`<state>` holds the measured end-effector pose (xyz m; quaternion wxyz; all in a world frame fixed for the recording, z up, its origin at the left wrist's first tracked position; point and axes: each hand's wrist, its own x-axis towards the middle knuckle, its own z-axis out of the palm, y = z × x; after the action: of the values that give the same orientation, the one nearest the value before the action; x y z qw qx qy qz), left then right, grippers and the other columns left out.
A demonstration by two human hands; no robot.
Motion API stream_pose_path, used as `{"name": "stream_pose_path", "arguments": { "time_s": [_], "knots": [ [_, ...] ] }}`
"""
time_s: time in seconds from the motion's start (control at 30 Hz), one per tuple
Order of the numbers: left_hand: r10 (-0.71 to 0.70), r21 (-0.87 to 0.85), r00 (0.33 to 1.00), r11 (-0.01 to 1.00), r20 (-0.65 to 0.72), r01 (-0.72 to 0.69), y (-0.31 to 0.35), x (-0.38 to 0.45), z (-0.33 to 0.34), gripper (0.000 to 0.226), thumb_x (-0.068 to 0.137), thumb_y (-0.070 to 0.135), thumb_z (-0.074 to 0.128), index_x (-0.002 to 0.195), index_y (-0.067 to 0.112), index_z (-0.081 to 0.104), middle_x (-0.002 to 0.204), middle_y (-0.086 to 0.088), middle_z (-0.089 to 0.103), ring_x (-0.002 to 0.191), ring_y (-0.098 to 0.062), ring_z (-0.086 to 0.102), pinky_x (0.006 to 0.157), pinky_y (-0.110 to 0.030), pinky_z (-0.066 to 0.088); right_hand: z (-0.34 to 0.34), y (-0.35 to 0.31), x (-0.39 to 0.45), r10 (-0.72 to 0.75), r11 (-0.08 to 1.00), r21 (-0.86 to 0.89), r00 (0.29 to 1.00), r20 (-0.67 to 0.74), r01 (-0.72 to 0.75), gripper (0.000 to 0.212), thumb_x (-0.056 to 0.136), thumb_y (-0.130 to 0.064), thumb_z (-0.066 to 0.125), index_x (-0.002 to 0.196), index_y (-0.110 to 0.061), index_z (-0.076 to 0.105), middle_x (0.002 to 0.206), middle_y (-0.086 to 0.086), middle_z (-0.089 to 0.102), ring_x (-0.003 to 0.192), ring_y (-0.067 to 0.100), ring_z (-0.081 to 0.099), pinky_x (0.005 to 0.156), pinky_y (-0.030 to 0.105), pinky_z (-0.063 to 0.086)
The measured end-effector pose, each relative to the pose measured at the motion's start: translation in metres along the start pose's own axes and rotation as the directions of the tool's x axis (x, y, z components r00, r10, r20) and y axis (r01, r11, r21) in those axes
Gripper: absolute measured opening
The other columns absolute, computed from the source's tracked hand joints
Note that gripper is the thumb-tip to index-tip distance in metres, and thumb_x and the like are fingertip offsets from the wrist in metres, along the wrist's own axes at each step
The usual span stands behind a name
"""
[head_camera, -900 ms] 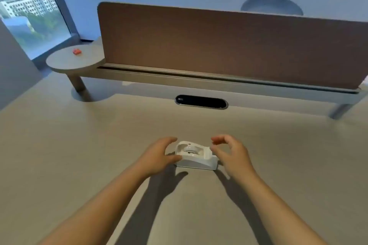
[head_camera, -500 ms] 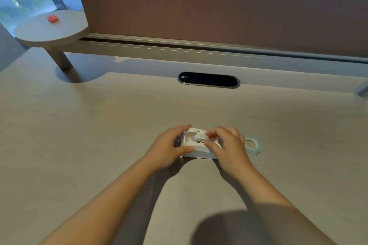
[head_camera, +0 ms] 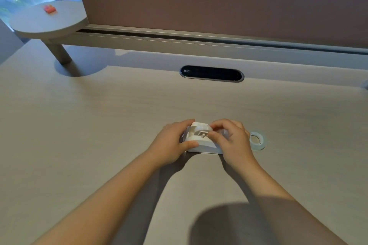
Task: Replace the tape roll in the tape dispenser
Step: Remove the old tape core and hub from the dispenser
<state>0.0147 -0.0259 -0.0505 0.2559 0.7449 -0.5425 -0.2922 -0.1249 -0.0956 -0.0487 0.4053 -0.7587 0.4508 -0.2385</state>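
Tape dispenser (head_camera: 201,141): one, gripped by two hands; one tape roll (head_camera: 256,141) beside.

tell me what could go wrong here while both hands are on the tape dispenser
1. The right hand pinches something at the top of the white tape dispenser; if the left hand loosens its brace, the dispenser may slide on the smooth desk.
2. The spare tape roll lies just beside the right hand, so a pull to that side could knock it away.
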Motion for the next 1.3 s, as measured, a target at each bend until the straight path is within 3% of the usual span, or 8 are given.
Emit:
{"name": "stream_pose_path", "arguments": {
  "time_s": [0.13,0.23,0.33,0.53,0.63,0.8,1.03,1.3],
  "knots": [
    [-0.020,0.140,1.000,0.990,-0.010,0.021,0.009,-0.004,-0.006,0.067,0.080,0.034,0.056,0.138,0.016,0.027,0.146,-0.008,0.035,0.134,-0.025,0.027,0.112,-0.037,0.025,-0.016,-0.013,-0.005,-0.074,0.996,0.045,0.995,-0.074,0.077,0.016,0.082,-0.018,0.057,0.076,-0.032,0.051,0.092,0.000,0.059,0.098,0.019,0.047,0.078,0.022,0.033],
    [-0.024,-0.198,0.995,0.980,-0.096,0.005,0.031,-0.016,-0.014,0.055,0.083,0.028,0.054,0.133,0.016,0.036,0.141,-0.006,0.042,0.127,-0.018,0.039,0.104,-0.030,0.032,-0.029,-0.024,-0.013,-0.108,0.957,0.264,0.993,-0.049,0.117,0.021,0.083,-0.009,0.055,0.073,-0.027,0.051,0.075,-0.009,0.057,0.073,0.003,0.055,0.064,0.006,0.043],
    [-0.052,-0.546,0.998,0.838,-0.027,0.029,0.047,-0.028,-0.012,0.036,0.084,0.021,0.052,0.120,0.015,0.051,0.116,-0.005,0.060,0.102,-0.013,0.056,0.084,-0.021,0.046,-0.032,-0.027,-0.024,-0.098,0.920,0.383,0.995,0.012,0.086,0.020,0.084,-0.010,0.055,0.071,-0.026,0.053,0.072,-0.006,0.058,0.066,0.007,0.057,0.055,0.007,0.045],
    [-0.062,-0.755,0.998,0.656,-0.025,0.022,0.045,-0.045,0.017,0.013,0.084,0.009,0.051,0.083,0.014,0.064,0.082,-0.005,0.064,0.081,-0.016,0.061,0.075,-0.020,0.054,-0.021,-0.007,-0.052,-0.030,0.834,0.552,0.998,0.051,-0.003,0.017,0.083,-0.010,0.056,0.072,-0.023,0.057,0.073,0.000,0.062,0.063,0.004,0.062,0.055,0.010,0.051],
    [-0.060,-0.782,0.997,0.624,-0.043,0.004,0.035,-0.056,0.034,0.011,0.082,0.008,0.053,0.079,0.012,0.063,0.083,-0.011,0.062,0.082,-0.022,0.060,0.084,-0.031,0.052,-0.013,0.005,-0.071,-0.092,0.915,0.383,0.991,-0.097,0.122,0.017,0.080,-0.014,0.060,0.075,-0.029,0.052,0.077,-0.008,0.057,0.070,0.009,0.058,0.062,0.017,0.050],
    [-0.057,-0.798,0.992,0.600,-0.115,-0.058,0.023,-0.084,0.053,0.008,0.081,0.011,0.057,0.073,0.010,0.058,0.075,-0.007,0.060,0.072,-0.016,0.059,0.073,-0.024,0.053,0.001,0.015,-0.110,-0.404,0.914,-0.064,0.887,-0.223,0.401,0.011,0.080,-0.017,0.061,0.089,-0.012,0.059,0.079,-0.013,0.045,0.073,-0.002,0.046,0.066,0.001,0.038],
    [0.055,-0.816,0.991,0.563,-0.121,-0.131,0.017,-0.127,0.065,0.010,0.080,0.008,0.057,0.076,0.016,0.061,0.076,-0.005,0.062,0.068,-0.010,0.062,0.064,-0.015,0.053,0.008,0.014,-0.144,-0.187,0.915,0.350,0.980,-0.073,0.201,0.013,0.080,-0.010,0.061,0.087,-0.020,0.059,0.081,-0.001,0.061,0.075,0.015,0.060,0.059,0.013,0.052],
    [0.061,-0.866,0.997,0.496,-0.043,-0.068,0.023,-0.119,0.076,0.012,0.083,0.011,0.053,0.084,0.012,0.065,0.083,-0.008,0.066,0.078,-0.016,0.063,0.069,-0.018,0.054,0.004,0.032,-0.137,-0.157,0.903,0.390,0.983,-0.097,0.183,0.013,0.078,-0.004,0.061,0.077,-0.017,0.060,0.074,0.001,0.062,0.073,0.018,0.059,0.061,0.022,0.052]
  ]
}}
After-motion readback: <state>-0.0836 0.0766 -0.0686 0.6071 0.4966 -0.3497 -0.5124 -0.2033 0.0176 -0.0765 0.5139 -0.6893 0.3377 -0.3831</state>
